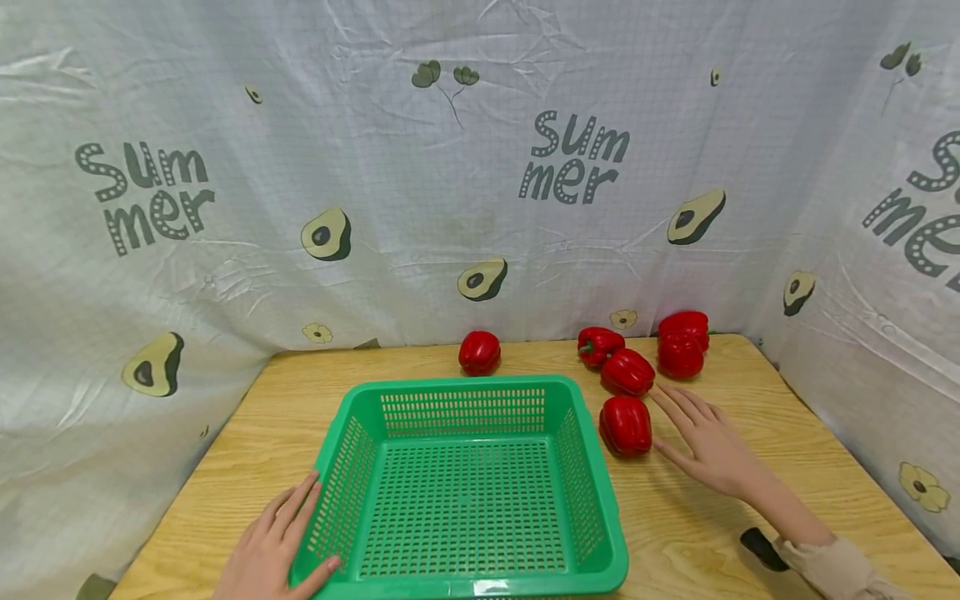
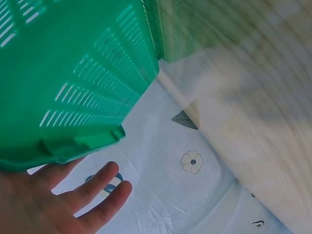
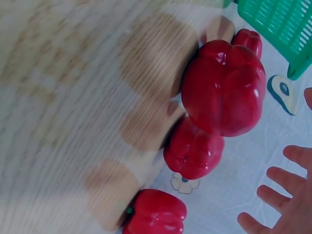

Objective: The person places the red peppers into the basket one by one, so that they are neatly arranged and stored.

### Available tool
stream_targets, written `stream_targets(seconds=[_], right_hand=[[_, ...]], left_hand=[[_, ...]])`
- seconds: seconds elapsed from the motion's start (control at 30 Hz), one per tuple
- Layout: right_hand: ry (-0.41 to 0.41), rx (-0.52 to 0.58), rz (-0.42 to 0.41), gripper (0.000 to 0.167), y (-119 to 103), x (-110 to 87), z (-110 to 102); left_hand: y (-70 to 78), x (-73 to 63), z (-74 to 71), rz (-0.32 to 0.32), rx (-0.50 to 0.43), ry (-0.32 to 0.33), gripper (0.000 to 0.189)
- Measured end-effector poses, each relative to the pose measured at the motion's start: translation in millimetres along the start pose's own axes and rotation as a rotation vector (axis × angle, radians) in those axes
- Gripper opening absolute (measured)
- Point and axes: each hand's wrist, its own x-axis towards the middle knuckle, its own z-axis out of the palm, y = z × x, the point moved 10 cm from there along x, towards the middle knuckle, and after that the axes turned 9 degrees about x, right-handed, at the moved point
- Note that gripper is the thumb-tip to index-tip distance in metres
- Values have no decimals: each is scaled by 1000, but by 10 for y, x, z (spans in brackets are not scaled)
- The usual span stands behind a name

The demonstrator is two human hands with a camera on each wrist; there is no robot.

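Observation:
A green plastic basket [image 1: 465, 500] with slotted walls stands on the table, nothing inside it. At its left side, my left hand [image 1: 273, 542] touches the rim with fingers extended and the thumb at the front left corner. My right hand [image 1: 708, 446] is spread just right of the nearest red bell pepper [image 1: 626, 426], which also looms large in the right wrist view. Behind that pepper lie another bell pepper [image 1: 627, 372] and one showing a green stem [image 1: 600, 346]. Nothing is held in the right hand.
Two more red bell peppers [image 1: 680, 357] sit together at the back right. A single bell pepper [image 1: 479, 352] lies behind the basket. A printed cloth [image 1: 420, 183] hangs along the back and sides of the wooden table [image 1: 247, 442]. A dark object [image 1: 763, 550] is beside the right sleeve.

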Motion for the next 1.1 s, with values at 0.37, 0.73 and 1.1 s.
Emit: stream_targets(seconds=[0.37,0.73,1.1], right_hand=[[4,-6,-6,59,7,192,83],[-38,-40,10,55,74,409,237],[-84,-61,-36,45,56,509,391]], left_hand=[[-15,-13,45,-63,34,-72,90],[-1,0,38,-87,48,-107,87],[12,-8,-22,-84,31,-79,84]])
